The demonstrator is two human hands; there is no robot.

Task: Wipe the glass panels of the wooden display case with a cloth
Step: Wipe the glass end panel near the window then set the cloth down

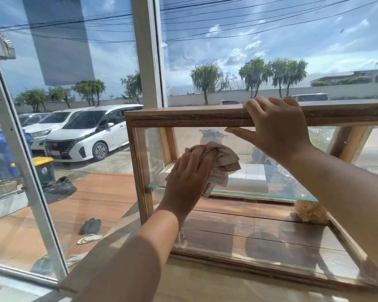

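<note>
**So, cloth on the front glass, other hand up top**

Biggest thing in my view was the wooden display case (227, 118), sitting on a light wood counter (216, 286) right up against the big window (271, 51). Outside there was a white van (90, 136) parked, and a bin with a yellow lid (44, 168) nearer the deck.

Inside the case I could see a glass shelf (260, 190) running across the middle, with something pale and fuzzy (310, 211) on the wooden floor at the right end. Couldn't tell what it was.

My right hand (273, 129) was clamped on the case's top rail, fingers curled over the top edge and thumb stretched flat underneath against the frame.

My left hand (188, 177) was pressed flat against the front glass panel (260, 232), fingers spread and extended, pinning a scrunched-up beige cloth (220, 158) to the glass in the upper left part of the panel. A printed care tag (212, 182) hung off the cloth just beside my fingers.
</note>
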